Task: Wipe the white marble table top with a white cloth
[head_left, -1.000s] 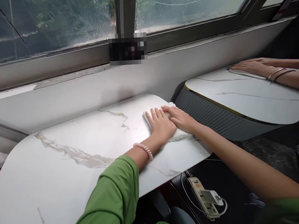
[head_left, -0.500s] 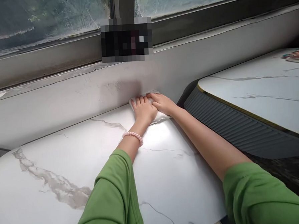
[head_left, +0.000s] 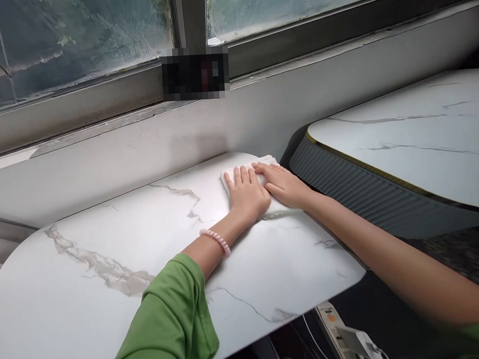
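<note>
A folded white cloth (head_left: 279,208) lies against the white marble-patterned tabletop (head_left: 177,220), close to its right edge. My left hand (head_left: 248,196) presses flat on the cloth with its fingers stretched out and slightly spread; a pink coil band (head_left: 215,241) circles that wrist. Beside it, my right hand (head_left: 283,183) also rests flat on the cloth, fingers extended, their tips close to the left hand's fingers. Both hands cover much of the cloth, and its edges show around them.
A second marble-patterned table (head_left: 413,133) with a ribbed grey side stands at right. Behind runs a white ledge wall (head_left: 142,158) under windows, with a blurred-out dark object (head_left: 196,74) on the sill. Below the front edge sits a power strip (head_left: 338,329) with a plugged-in white charger.
Both hands and the cloth have shifted toward me and slightly right, away from the wall. The view has moved too, bringing the power strip into sight.
</note>
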The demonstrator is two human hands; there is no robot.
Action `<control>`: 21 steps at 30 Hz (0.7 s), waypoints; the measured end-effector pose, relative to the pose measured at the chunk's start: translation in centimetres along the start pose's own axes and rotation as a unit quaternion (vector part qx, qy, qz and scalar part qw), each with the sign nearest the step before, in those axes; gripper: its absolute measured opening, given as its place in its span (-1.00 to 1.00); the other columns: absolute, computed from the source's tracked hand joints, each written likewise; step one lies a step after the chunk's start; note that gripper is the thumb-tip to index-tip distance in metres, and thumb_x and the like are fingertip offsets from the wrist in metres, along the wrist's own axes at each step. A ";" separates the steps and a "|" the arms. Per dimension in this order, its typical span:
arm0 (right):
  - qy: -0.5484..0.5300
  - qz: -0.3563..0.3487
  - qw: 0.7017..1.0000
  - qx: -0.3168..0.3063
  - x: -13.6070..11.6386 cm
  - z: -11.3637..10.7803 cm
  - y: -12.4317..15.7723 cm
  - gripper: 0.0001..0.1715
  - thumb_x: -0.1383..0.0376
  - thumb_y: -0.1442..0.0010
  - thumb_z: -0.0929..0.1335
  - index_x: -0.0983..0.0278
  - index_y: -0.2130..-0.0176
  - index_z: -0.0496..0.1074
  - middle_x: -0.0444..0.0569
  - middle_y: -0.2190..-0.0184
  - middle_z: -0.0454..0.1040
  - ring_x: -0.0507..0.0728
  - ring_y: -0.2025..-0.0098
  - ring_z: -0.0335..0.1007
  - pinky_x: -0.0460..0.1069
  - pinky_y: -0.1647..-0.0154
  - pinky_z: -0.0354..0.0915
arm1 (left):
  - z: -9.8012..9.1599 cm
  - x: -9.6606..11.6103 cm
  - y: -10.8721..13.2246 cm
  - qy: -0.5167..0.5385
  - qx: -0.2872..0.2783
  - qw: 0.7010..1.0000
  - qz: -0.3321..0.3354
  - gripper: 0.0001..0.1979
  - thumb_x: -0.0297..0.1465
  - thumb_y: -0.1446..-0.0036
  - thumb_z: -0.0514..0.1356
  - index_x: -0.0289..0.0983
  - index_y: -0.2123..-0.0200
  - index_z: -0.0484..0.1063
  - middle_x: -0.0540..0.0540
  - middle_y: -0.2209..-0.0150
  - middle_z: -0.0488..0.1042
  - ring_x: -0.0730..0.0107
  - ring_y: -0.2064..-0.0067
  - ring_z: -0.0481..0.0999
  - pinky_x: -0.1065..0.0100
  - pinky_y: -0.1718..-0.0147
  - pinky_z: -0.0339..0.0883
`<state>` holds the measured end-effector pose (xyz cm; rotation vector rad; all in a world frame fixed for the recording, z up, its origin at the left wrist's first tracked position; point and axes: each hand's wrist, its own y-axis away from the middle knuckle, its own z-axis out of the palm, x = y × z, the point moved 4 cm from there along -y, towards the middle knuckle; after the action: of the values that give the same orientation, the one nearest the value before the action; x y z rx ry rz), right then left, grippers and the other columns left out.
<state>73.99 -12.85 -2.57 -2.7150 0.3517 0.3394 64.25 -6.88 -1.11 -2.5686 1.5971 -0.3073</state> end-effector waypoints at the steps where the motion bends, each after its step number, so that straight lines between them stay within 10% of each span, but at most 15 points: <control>1: 0.003 0.002 1.000 0.000 -0.3 -0.4 1.5 -0.48 0.27 -0.15 0.11 0.32 -0.07 0.28 0.17 -0.23 0.27 0.26 -0.30 0.11 0.28 -0.29 0.05 | -0.2 0.8 1.1 0.002 -0.001 1.000 0.006 -0.44 -0.33 -0.32 -0.21 -0.47 -0.30 0.05 -0.26 -0.34 0.05 0.07 -0.37 -0.04 -0.08 -0.31 -0.26; 11: 0.043 0.011 0.999 0.022 -5.3 -3.4 14.3 -0.44 0.30 -0.23 0.10 0.26 -0.19 0.17 0.13 -0.25 0.24 0.25 -0.30 0.10 0.26 -0.28 0.07 | -1.6 6.6 11.6 0.024 -0.025 0.995 0.096 -0.40 -0.28 -0.33 -0.21 -0.52 -0.31 0.01 -0.32 -0.35 0.02 -0.04 -0.37 -0.10 -0.16 -0.29 -0.23; 21: 0.054 -0.007 0.998 0.007 -8.8 -2.5 14.1 -0.49 0.33 -0.19 0.10 0.29 -0.11 0.22 0.17 -0.19 0.31 0.26 -0.29 0.12 0.28 -0.25 0.11 | -2.3 4.5 14.3 0.028 -0.039 0.995 0.086 -0.41 -0.29 -0.32 -0.21 -0.50 -0.31 0.01 -0.28 -0.36 -0.01 0.03 -0.38 -0.12 -0.14 -0.30 -0.26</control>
<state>62.18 -24.73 -2.61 -2.7266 0.3629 0.1861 53.15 -17.18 -1.07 -2.4768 1.8707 -0.3107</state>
